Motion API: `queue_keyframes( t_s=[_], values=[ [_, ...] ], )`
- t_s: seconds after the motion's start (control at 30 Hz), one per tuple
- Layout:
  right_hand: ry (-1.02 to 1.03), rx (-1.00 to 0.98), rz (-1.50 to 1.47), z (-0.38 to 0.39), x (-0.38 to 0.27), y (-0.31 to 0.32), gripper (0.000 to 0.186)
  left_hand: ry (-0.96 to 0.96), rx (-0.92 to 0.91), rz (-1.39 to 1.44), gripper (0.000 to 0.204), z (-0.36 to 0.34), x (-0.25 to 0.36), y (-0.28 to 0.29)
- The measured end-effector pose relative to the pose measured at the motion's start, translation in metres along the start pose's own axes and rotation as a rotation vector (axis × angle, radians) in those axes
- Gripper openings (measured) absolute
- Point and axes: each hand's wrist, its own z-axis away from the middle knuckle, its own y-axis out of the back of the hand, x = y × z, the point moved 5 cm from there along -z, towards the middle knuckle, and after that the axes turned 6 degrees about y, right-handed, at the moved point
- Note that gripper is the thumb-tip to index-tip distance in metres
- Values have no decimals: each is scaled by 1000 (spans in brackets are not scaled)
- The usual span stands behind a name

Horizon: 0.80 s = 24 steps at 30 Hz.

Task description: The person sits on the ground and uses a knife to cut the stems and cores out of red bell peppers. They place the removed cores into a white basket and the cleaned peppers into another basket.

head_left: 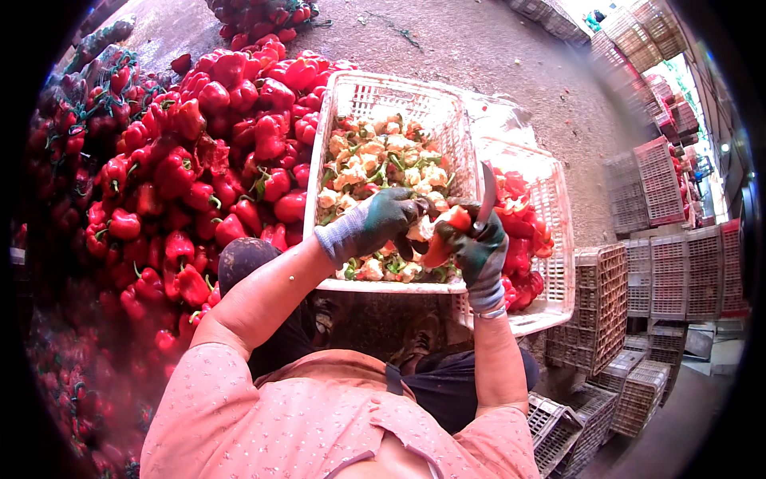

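Observation:
Both my hands wear grey knit gloves with dark green coated palms and meet above the near right part of a white plastic crate (pixel 327 144). My right hand (pixel 483 254) grips a knife (pixel 487 190) with its curved blade pointing up, and also holds an orange-red bell pepper (pixel 455 217) against its thumb and fingers. My left hand (pixel 384 222) is closed at a pale pepper core (pixel 420 230) beside that pepper; its fingertips are partly hidden. Below lie many cut cores with green stems (pixel 391 156), filling the crate's bottom.
A large heap of whole red bell peppers (pixel 199 176) spreads at the left, with net bags (pixel 88 104) behind. Cored red peppers (pixel 523 231) lie in a second white crate (pixel 562 263) at the right. Stacked crates (pixel 594 303) stand farther right. My knees flank the first crate.

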Motion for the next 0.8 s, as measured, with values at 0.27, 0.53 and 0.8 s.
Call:
queue_keyframes(
  t_s=[0.27, 0.53, 0.8],
  values=[
    [155, 455, -88, -53, 15, 123, 26, 63, 365, -27, 39, -15, -16, 46],
    [-58, 291, 131, -43, 30, 106, 38, -282, 538, -674, 66, 11, 10, 57],
    [-389, -16, 78, 13, 12, 19, 12, -401, 1082, -608, 54, 140, 16, 217]
  ],
)
